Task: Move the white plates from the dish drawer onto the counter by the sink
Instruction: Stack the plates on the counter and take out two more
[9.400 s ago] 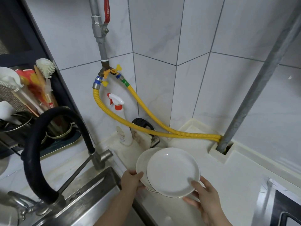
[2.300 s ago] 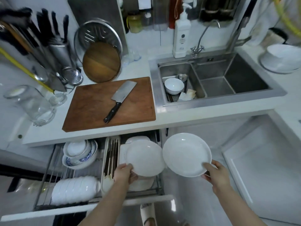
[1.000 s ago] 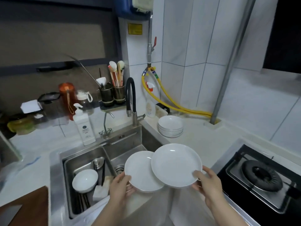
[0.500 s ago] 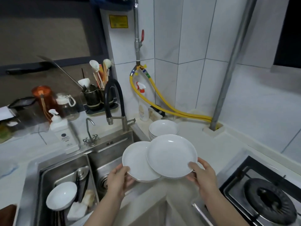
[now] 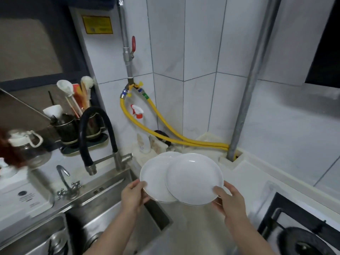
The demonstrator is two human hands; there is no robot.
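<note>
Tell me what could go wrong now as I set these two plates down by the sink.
The right plate overlaps the left plate, so they may clink or chip as they come down. Each hand, left hand and right hand, grips only a near rim, so a plate could tip. The stack behind is mostly hidden, so landing squarely on it may be hard; the sink edge is close.

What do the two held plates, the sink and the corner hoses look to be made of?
Held plates: glazed white ceramic by the look, smooth with a soft gleam near the rim; melamine cannot be ruled out. Sink: brushed stainless steel, grey with streaky reflections. Hoses: ribbed yellow sleeve, likely plastic over a flexible gas line.
</note>
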